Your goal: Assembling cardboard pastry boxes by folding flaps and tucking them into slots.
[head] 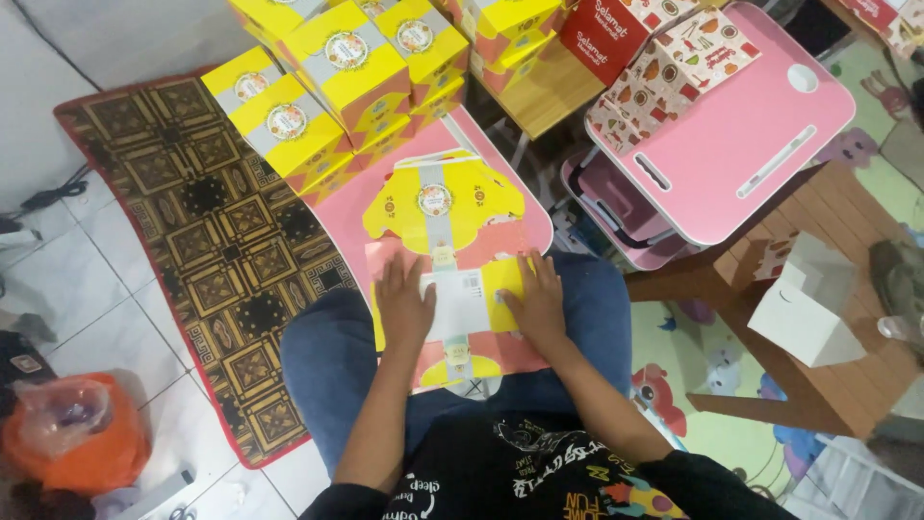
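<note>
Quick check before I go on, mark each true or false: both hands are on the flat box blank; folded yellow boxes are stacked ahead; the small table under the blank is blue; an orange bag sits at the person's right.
1. Both hands press on the flat box blank. True: the left hand and right hand lie flat on the yellow box blank.
2. Folded yellow boxes are stacked ahead. True.
3. The small table under the blank is blue. False: the small table is pink.
4. An orange bag sits at the person's right. False: the orange bag is on the left, on the tiled floor.

Flat yellow carton (pixel 445 252) on lap; stacked yellow boxes (pixel 332 82) behind; red boxes (pixel 616 34) right.
</note>
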